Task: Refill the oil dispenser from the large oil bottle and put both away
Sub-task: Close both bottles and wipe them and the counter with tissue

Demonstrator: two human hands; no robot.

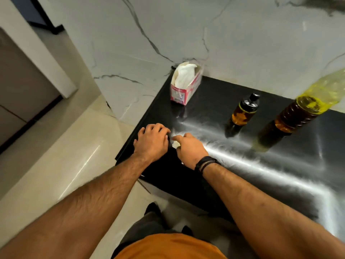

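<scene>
The small oil dispenser (242, 114), amber glass with a black spout cap, stands upright on the black counter (280, 165). Right of it is the large oil bottle (298, 116), dark oil low down and clear yellow plastic above, its top out of frame. Both my hands are at the counter's left end, well away from the bottles. My right hand (190, 150) pinches a small white wad (175, 144), which looks like tissue. My left hand (152, 140) is beside it with its fingers curled downward. What its fingertips hold is hidden.
A pink and white tissue box (184, 85) stands at the counter's back left corner against the marble wall (224, 43). The counter's left edge drops to a glossy beige floor (65, 165). A strip of glare runs across the counter top.
</scene>
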